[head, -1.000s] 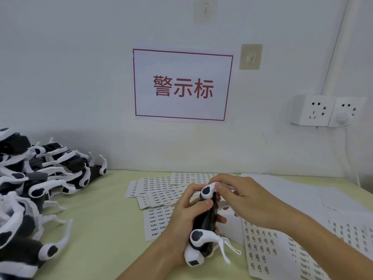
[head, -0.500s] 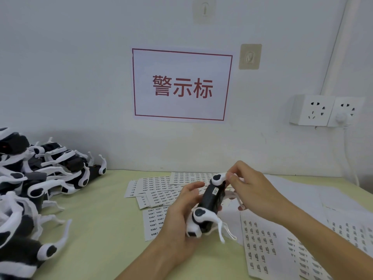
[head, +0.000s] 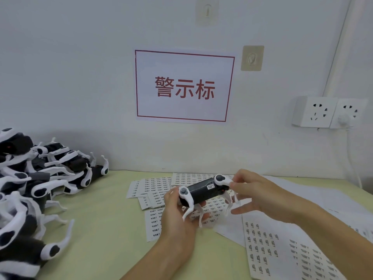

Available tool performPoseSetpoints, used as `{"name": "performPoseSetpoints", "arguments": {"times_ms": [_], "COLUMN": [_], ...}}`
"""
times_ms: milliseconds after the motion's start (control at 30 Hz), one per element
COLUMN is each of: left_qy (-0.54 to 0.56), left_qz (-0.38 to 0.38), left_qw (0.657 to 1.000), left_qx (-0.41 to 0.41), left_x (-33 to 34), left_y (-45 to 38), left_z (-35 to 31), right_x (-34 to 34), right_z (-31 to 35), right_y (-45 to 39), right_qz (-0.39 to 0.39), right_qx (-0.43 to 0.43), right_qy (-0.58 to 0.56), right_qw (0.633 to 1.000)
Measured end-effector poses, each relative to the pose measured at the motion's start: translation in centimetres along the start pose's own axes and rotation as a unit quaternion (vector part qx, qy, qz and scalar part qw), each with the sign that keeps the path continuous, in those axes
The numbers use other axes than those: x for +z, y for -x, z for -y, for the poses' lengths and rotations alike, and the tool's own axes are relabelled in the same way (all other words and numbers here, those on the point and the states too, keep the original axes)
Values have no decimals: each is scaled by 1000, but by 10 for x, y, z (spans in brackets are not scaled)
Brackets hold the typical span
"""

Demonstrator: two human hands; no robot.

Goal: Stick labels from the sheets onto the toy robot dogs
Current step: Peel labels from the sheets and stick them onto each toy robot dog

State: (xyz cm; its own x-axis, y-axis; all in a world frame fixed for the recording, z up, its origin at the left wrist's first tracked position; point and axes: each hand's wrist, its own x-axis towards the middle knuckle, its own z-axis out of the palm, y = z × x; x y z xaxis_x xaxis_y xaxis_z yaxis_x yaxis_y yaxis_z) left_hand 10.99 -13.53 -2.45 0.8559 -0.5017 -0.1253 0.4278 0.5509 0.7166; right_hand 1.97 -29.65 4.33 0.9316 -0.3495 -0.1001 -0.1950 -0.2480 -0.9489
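- A heap of black-and-white toy robot dogs (head: 30,190) lies far to the left of both hands, on the green tabletop (head: 101,229) against the wall.
- The left hand (head: 177,217) holds one toy robot dog (head: 201,191) above the tabletop; its grip is clamped on the near end of the black body, thumb behind the white hip joint and fingers curled underneath among the legs.
- A small white label (head: 210,186) sits on the body's upper side, between the two hands.
- Label sheets (head: 159,184) lie fanned out flat on the tabletop directly beneath and behind the held dog.
- The right hand (head: 254,193) has its grip pinched on the white leg joint at the dog's far end, lower fingers spread loosely under it.
- More label sheets (head: 282,251) lie below and to the right of the right hand.
- On the wall above hangs a red-bordered sign (head: 184,86); power sockets (head: 327,113) sit up right of the hands.
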Motion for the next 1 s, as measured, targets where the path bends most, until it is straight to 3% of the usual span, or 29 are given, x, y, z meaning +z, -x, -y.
{"name": "performPoseSetpoints", "arguments": {"times_ms": [167,333,500,833,933,1000], "left_qy": [11,-10,-48,-106,-162,-256], "left_qz": [17,26,58,89,103,143], "left_qw": [1000,999,997,990,981,954], "left_qx": [13,18,10,8,31,60], "left_x": [0,2,2,9,11,9], "left_y": [3,5,6,8,10,10], "left_z": [0,0,0,4,5,10], "right_x": [-24,-25,-16,-30,-50,-68], "right_z": [-1,1,-1,-11,-12,-11], "right_y": [4,7,5,1,7,16], "right_qz": [80,36,57,38,20,10], "right_qx": [-12,-62,-66,-16,13,21], "right_qy": [35,68,123,-3,-64,-109], "right_qw": [996,995,989,999,998,994]}}
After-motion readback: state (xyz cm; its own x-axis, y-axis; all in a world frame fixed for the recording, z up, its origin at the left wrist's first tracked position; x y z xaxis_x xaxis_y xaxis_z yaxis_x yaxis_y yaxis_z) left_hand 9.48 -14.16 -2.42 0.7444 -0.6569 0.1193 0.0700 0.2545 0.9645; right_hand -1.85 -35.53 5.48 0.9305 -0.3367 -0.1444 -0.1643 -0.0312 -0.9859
